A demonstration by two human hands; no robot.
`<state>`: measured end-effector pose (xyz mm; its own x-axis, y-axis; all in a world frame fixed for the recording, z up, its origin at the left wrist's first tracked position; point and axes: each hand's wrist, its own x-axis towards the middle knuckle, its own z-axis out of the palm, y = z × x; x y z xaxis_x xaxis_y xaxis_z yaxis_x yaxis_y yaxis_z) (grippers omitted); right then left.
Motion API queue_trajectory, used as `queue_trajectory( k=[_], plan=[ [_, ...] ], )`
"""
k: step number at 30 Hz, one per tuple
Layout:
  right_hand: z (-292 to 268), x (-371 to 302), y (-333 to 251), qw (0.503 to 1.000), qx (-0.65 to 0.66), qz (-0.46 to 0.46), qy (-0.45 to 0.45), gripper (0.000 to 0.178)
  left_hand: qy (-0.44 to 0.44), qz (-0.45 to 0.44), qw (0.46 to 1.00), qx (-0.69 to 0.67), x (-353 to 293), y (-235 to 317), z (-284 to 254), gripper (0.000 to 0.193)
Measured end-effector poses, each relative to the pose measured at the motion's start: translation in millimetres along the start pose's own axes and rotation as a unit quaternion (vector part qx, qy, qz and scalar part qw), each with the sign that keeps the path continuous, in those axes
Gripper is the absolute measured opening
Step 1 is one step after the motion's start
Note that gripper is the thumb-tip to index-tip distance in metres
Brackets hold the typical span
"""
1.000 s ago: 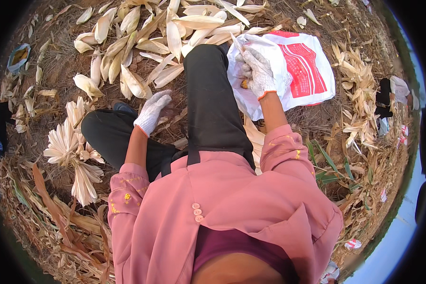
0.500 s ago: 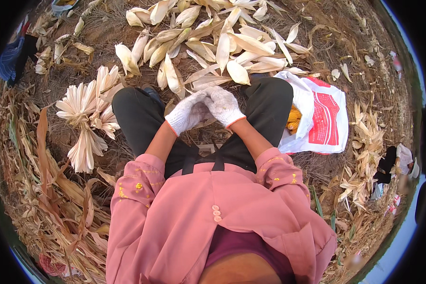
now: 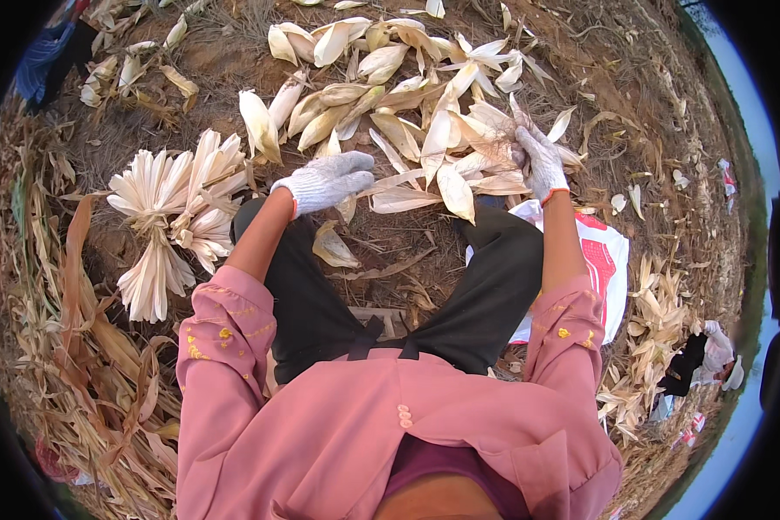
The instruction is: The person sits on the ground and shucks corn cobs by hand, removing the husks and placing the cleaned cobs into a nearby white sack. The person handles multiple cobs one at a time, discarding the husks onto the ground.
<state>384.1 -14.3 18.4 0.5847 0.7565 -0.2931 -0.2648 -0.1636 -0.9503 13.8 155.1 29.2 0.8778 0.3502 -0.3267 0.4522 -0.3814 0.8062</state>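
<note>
My left hand (image 3: pixel 328 182), in a white knit glove, hovers beyond my left knee with fingers stretched out and nothing in them. In a matching glove, my right hand (image 3: pixel 543 163) reaches over the right side of a spread of pale corn husks (image 3: pixel 260 127). Thin dark strands of corn silk (image 3: pixel 497 137) fan out at its fingertips, which appear pinched on them. Just below the left hand lies a single dry husk (image 3: pixel 333 247). Tied bundles of husk strips (image 3: pixel 153 192) lie to the left of my left knee.
Beside my right leg is a white and red plastic bag (image 3: pixel 614 276), partly hidden by my arm. Dry stalks and leaves (image 3: pixel 104 355) heap up at the left. More husks (image 3: pixel 654 334) lie at the right. Part of another person's blue clothing (image 3: pixel 45 65) shows at the far left.
My hands, together between my knees before, have parted. The left moved left and forward; the right swung forward and right over the husks. Corn silk now shows at the right fingertips.
</note>
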Motion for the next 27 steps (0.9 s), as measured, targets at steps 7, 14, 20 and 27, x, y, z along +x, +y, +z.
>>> queue_trajectory(
  k=[7, 14, 20, 27],
  plan=[
    [65, 20, -25, 0.731, -0.678, 0.05, 0.057, 0.054, 0.016, -0.108, 0.986, 0.124, 60, -89, -50, 0.058],
    [84, 23, 25, 0.715, -0.67, -0.196, 0.039, 0.034, 0.147, -0.219, 0.959, 0.104, 112, -196, -56, 0.053],
    [124, 27, 14, 0.733, -0.619, -0.276, -0.048, 0.019, 0.235, -0.287, 0.926, 0.071, 146, -263, -67, 0.054],
    [154, 22, 13, 0.703, -0.653, -0.234, -0.157, 0.031, 0.263, -0.417, 0.867, 0.068, 177, -329, -70, 0.058]
  ],
)
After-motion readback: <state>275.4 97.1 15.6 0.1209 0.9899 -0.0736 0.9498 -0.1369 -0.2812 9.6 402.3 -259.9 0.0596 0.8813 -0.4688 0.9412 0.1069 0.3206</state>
